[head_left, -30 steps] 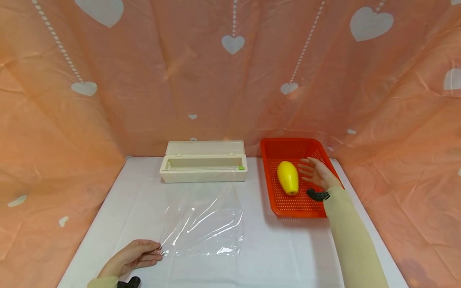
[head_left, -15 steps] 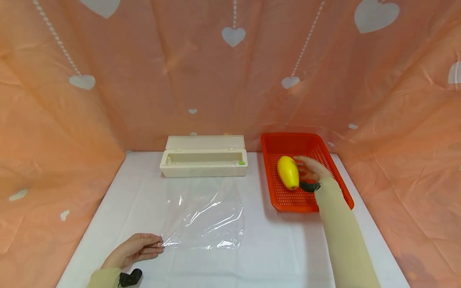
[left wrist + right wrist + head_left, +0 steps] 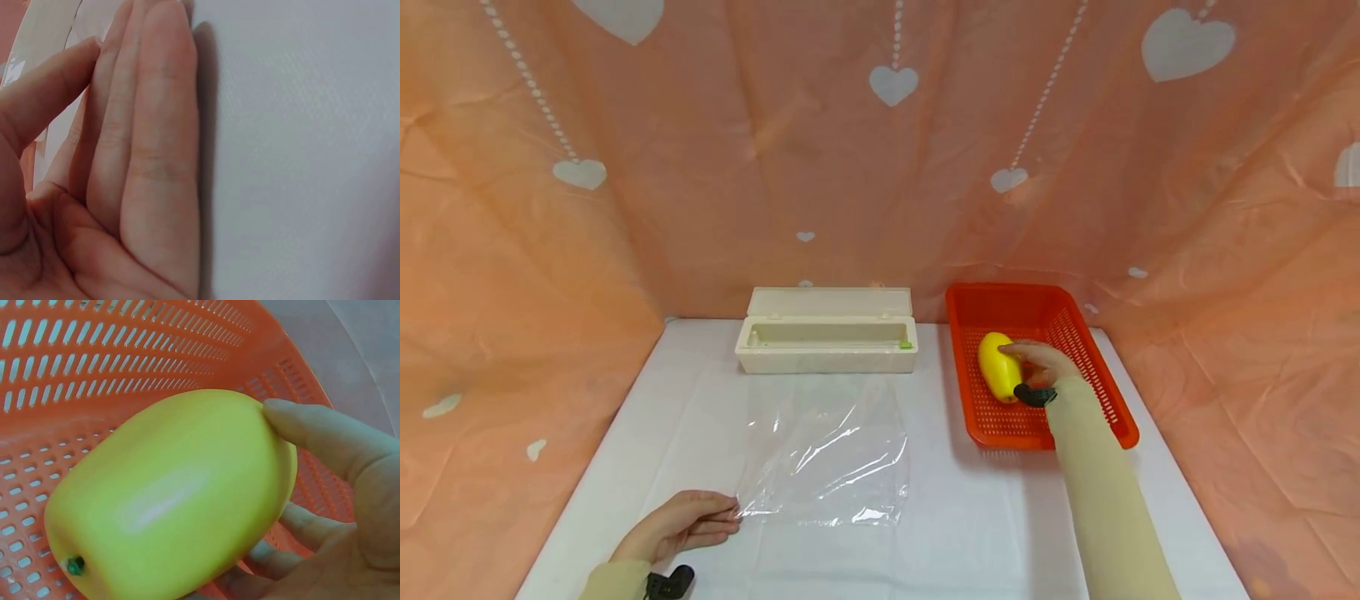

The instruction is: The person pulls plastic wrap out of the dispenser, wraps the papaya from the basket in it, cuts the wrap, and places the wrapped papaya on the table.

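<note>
On the right, a glossy yellow papaya (image 3: 996,367) lies in a red basket (image 3: 962,392). My right hand (image 3: 1037,360) holds its right side, the thumb on its skin and the fingers curving round beneath; the right wrist view shows the papaya (image 3: 169,494) with a small green stem end. At the front left, my left hand (image 3: 681,525) pinches the near left corner of a clear sheet of cling film (image 3: 827,467) between thumb and fingers. The film lies wrinkled over the white table, reaching back toward a white dispenser box (image 3: 827,360).
The dispenser box stands at the back of the table with its lid (image 3: 831,302) raised and a small green slider (image 3: 906,345) at its right end. An orange curtain (image 3: 820,167) with white hearts closes off the back and sides. White cloth covers the table (image 3: 955,525).
My right hand has moved left inside the basket, from beside the papaya to holding it. The left hand has stayed at the film's corner.
</note>
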Demonstrator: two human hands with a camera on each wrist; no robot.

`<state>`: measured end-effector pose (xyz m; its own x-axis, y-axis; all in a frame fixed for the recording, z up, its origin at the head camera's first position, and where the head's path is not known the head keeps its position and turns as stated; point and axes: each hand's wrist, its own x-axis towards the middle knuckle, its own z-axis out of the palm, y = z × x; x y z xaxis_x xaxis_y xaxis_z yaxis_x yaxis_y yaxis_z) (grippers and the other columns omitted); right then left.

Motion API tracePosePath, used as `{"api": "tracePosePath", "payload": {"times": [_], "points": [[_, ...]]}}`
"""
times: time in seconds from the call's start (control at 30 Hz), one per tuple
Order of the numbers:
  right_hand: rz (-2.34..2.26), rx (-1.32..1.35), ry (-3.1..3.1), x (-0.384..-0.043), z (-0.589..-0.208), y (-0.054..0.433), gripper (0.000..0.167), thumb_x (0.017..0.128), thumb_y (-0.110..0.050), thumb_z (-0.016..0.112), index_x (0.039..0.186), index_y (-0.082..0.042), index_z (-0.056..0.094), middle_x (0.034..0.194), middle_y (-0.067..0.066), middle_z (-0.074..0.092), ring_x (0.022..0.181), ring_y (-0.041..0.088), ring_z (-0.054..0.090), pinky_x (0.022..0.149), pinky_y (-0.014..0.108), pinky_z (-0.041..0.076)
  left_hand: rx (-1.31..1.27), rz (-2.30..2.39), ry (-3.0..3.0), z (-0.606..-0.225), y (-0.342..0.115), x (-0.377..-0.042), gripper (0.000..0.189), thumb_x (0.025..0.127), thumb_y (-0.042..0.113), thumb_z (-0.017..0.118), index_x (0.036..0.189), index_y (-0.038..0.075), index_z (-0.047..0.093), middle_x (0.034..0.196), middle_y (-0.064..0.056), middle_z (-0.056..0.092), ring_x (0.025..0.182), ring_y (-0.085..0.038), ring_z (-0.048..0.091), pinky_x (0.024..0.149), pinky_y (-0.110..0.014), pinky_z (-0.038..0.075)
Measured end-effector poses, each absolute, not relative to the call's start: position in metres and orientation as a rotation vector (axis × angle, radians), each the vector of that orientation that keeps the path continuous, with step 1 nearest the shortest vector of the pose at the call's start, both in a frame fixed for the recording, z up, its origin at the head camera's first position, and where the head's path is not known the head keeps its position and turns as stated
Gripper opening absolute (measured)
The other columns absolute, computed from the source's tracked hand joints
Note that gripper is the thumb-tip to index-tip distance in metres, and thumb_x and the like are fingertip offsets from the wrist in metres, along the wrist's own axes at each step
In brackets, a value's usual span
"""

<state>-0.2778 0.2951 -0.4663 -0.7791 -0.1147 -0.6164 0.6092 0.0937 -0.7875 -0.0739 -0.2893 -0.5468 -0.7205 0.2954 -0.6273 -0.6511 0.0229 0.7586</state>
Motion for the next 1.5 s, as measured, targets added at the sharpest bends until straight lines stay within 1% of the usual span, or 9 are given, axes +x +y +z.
{"api": "tracePosePath", "payload": {"times": [0.1,0.17,0.33,0.53,0.67,0.77,1.17,1.4,1.5], "points": [[-1.71,0.544,1.831,-0.276,-0.468,0.293,0.077,0.092,-0.04,0.063,0.146,-0.001,0.024,0.138,0.019,0.03,0.108,0.031,0.045,0.084,0.041,0.053,-0.364,1.773,1.62,-0.548,-0.29,-0.072,0.022,0.097,0.011,0.055,0.107,-0.005,0.066,0.093,-0.015,0.071,0.087,-0.025,0.07,0.079,-0.036,0.056],[-1.696,0.536,1.838,-0.275,-0.468,0.292,0.079,0.092,-0.041,0.063,0.144,0.001,0.023,0.134,0.018,0.032,0.103,0.03,0.048,0.083,0.043,0.054,-0.361,1.77,1.621,-0.549,-0.29,-0.071,0.022,0.097,0.012,0.055,0.107,-0.005,0.066,0.093,-0.015,0.071,0.087,-0.025,0.07,0.079,-0.036,0.056],[-1.74,0.478,1.819,-0.274,-0.467,0.288,0.076,0.094,-0.039,0.061,0.146,0.001,0.022,0.136,0.019,0.031,0.104,0.031,0.048,0.083,0.044,0.053,-0.384,1.742,1.663,-0.549,-0.29,-0.07,0.022,0.096,0.013,0.057,0.105,-0.005,0.067,0.093,-0.015,0.071,0.088,-0.025,0.07,0.079,-0.036,0.056],[-1.939,0.449,1.695,-0.275,-0.454,0.292,0.069,0.096,-0.037,0.058,0.146,-0.005,0.023,0.127,0.011,0.033,0.105,0.028,0.045,0.087,0.042,0.051,-0.365,1.755,1.64,-0.548,-0.29,-0.071,0.022,0.096,0.013,0.057,0.106,-0.005,0.066,0.094,-0.016,0.071,0.088,-0.025,0.07,0.08,-0.036,0.056],[-1.984,0.327,1.704,-0.277,-0.441,0.292,0.066,0.098,-0.04,0.052,0.146,-0.007,0.022,0.125,0.009,0.035,0.103,0.026,0.046,0.087,0.036,0.051,-0.333,1.775,1.61,-0.548,-0.291,-0.073,0.022,0.097,0.012,0.055,0.108,-0.005,0.066,0.095,-0.015,0.071,0.089,-0.025,0.069,0.081,-0.036,0.055],[-1.996,0.257,1.742,-0.28,-0.432,0.289,0.064,0.098,-0.041,0.053,0.144,-0.006,0.027,0.123,0.009,0.038,0.101,0.025,0.048,0.084,0.032,0.052,-0.321,1.787,1.593,-0.549,-0.291,-0.073,0.023,0.097,0.011,0.055,0.108,-0.005,0.065,0.096,-0.015,0.07,0.09,-0.025,0.069,0.081,-0.035,0.055],[-1.936,0.087,1.764,-0.291,-0.405,0.259,0.055,0.095,-0.037,0.059,0.134,-0.003,0.037,0.11,0.01,0.045,0.092,0.024,0.05,0.078,0.03,0.051,-0.348,1.784,1.598,-0.549,-0.291,-0.074,0.022,0.098,0.011,0.054,0.106,-0.005,0.066,0.095,-0.015,0.071,0.088,-0.024,0.07,0.08,-0.035,0.055],[-1.929,0.021,1.756,-0.294,-0.399,0.234,0.051,0.098,-0.031,0.056,0.136,-0.002,0.041,0.114,0.012,0.051,0.092,0.025,0.057,0.08,0.035,0.054,-0.288,1.796,1.586,-0.547,-0.292,-0.074,0.022,0.097,0.01,0.054,0.108,-0.006,0.065,0.096,-0.014,0.07,0.09,-0.024,0.069,0.082,-0.035,0.055],[-1.909,-0.014,1.767,-0.293,-0.399,0.22,0.05,0.098,-0.029,0.056,0.137,-0.001,0.042,0.116,0.012,0.049,0.095,0.026,0.055,0.082,0.036,0.053,-0.296,1.807,1.575,-0.546,-0.291,-0.072,0.022,0.098,0.009,0.053,0.108,-0.006,0.065,0.096,-0.015,0.07,0.09,-0.024,0.069,0.081,-0.035,0.055]]}}
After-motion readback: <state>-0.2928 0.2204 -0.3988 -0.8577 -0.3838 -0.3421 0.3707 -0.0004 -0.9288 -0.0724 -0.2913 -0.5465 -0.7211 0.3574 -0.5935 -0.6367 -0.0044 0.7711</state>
